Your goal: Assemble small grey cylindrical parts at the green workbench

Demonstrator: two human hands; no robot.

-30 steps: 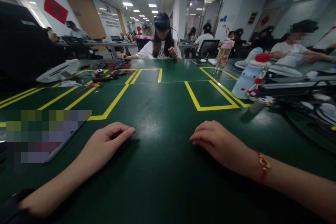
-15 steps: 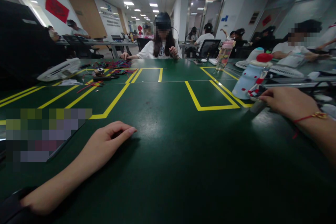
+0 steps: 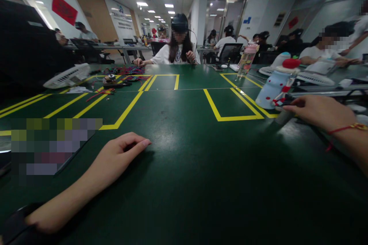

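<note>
My left hand [image 3: 123,153] rests on the green table [image 3: 184,183] left of the middle, thumb and fingertips pressed together, with nothing visible between them. At the right, my right hand [image 3: 319,113] pinches a small grey cylinder [image 3: 284,116] between thumb and fingers, low over the tabletop. Just behind that cylinder stands a light blue bottle [image 3: 268,92] with a red top and red spots. A red cord bracelet is on my right wrist.
A pixelated flat object [image 3: 57,145] lies at the left. Behind it are red wires [image 3: 103,92], a small round device [image 3: 109,79] and a white fan-like object [image 3: 67,76]. A pink-lidded bottle [image 3: 247,61] stands at the back right. A person [image 3: 179,51] sits opposite.
The view has shifted slightly, moving the scene a little to the right. My right hand still holds the grey cylinder, now tilted slightly differently. My left hand keeps its pose.
</note>
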